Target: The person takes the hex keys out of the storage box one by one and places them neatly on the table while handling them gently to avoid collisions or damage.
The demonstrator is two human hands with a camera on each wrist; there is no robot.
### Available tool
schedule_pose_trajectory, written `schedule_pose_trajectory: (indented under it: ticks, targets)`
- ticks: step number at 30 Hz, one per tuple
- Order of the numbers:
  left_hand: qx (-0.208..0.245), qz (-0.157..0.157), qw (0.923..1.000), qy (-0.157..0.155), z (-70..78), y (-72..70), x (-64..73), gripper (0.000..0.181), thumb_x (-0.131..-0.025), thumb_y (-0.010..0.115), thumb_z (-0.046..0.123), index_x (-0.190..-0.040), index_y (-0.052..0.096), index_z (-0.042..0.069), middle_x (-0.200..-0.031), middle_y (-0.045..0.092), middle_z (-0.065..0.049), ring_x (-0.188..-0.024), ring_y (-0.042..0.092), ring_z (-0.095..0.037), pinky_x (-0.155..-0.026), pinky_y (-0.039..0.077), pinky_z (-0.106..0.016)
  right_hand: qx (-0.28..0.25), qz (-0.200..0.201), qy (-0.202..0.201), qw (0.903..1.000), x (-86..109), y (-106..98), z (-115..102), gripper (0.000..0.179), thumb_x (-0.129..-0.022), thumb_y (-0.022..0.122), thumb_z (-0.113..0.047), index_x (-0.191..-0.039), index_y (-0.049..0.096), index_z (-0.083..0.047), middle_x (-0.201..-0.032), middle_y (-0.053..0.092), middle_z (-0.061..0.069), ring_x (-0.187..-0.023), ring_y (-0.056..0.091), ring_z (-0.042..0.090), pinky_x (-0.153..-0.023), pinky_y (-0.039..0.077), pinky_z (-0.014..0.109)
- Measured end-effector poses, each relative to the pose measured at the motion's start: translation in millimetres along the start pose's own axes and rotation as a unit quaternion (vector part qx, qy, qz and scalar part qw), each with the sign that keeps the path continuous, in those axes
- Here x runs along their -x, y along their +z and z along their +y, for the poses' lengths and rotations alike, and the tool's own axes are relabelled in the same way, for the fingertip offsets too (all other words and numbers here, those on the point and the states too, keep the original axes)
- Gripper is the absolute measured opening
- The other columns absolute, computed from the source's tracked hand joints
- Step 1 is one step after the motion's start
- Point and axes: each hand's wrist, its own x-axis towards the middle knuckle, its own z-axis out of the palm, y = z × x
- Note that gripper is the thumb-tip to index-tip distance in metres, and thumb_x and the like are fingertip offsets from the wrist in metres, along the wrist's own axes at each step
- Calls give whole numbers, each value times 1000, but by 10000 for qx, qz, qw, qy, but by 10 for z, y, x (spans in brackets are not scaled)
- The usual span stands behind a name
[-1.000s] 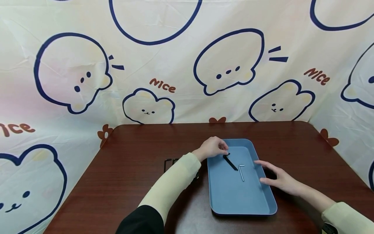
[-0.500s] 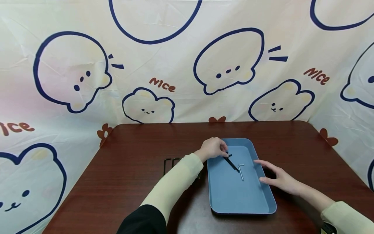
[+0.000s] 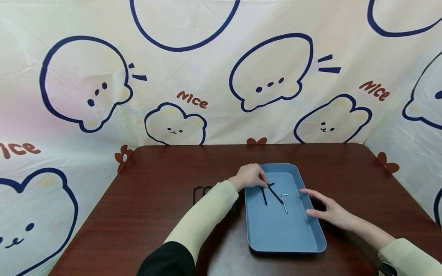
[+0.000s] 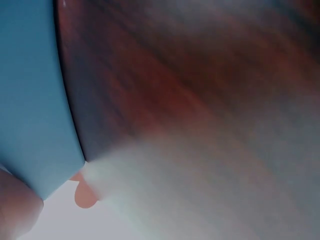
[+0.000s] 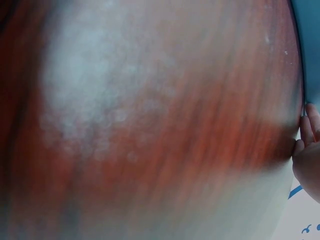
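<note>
In the head view a blue tray (image 3: 276,234) holds several L-shaped hex keys. My left hand (image 3: 249,177) is over the tray's far left part, its thumb and fingers pinching the upper end of a black hex key (image 3: 264,197). Just right of it lies another black hex key (image 3: 277,194), slanting down toward a silver hex key (image 3: 285,205). With fingers spread, my right hand (image 3: 328,210) touches the tray's right rim. The left wrist view shows only a bit of the left hand (image 4: 17,207) beside the tray; the hex keys are out of its sight.
Two more black hex keys (image 3: 195,195) lie on the brown table (image 3: 155,180) left of the tray, partly behind the left sleeve (image 3: 207,211). A cartoon-printed cloth (image 3: 221,76) hangs behind and beside the table.
The two black hex keys, close together before, are now spread apart; the one in my left hand has swung left to stand nearly straight. My right hand stays at the rim.
</note>
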Motion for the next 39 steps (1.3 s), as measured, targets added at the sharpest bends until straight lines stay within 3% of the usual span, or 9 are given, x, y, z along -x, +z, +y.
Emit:
schedule_pose_trajectory:
  ticks: [20, 31, 39]
  targets:
    - [-283, -184, 9990, 276, 18, -1, 20, 10, -88, 74, 27, -78, 76, 25, -71, 61, 18, -72, 52, 1, -67, 40, -19, 2, 24, -66, 10000, 12, 5, 6, 58, -93, 64, -12, -144, 39, -3, -143, 37, 30, -122, 38, 47, -89, 39, 69]
    - [344, -50, 9987, 376, -28, -13, 23, 7, -87, 75, 22, -80, 76, 21, -71, 62, 16, -70, 53, 0, -66, 42, -18, -35, 3, -67, 10000, 3, 2, -5, 58, -93, 64, -13, -144, 39, -3, -143, 37, 31, -123, 36, 49, -90, 38, 70]
    - [1310, 10, 9900, 525, -81, -45, 43, 5, -85, 77, 16, -86, 77, 11, -75, 67, 10, -70, 58, -2, -67, 47, -16, -18, 12, -98, 9999, 0, 5, -7, 57, -93, 64, -13, -144, 39, -3, -143, 37, 31, -123, 36, 50, -90, 37, 70]
